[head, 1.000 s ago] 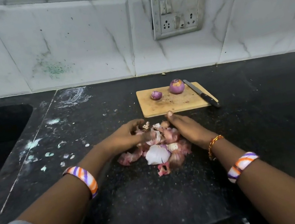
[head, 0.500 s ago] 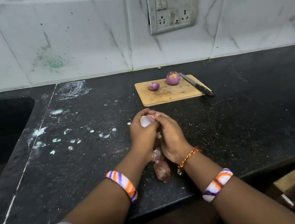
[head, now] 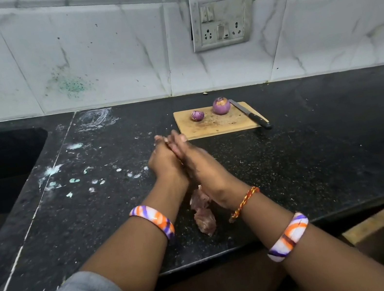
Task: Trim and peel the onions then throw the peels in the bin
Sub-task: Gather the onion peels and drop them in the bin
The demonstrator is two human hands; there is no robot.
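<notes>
The cutting board lies on the black countertop, toward the tiled wall. On it sit two peeled purple onions: a small onion near the board's left end and a larger onion to its right, at the board's far edge. A knife rests diagonally along the board's right side, blade toward the wall, black handle sticking out past the board's near right corner.

Just in front of the board's near left corner, the left hand and right hand are pressed together palm to palm, fingers pointing toward the board. Whatever is between the palms is hidden, so I cannot tell if either hand is clasping peels or merely pressing flat. Below the wrists, nearer than the board, loose onion peels lie on the countertop, pinkish and crumpled.

Each forearm carries an orange, white and purple bangle; the right wrist also has a braided thread. A switch and socket plate is on the wall above the board. No readable writing or brand shows anywhere.
</notes>
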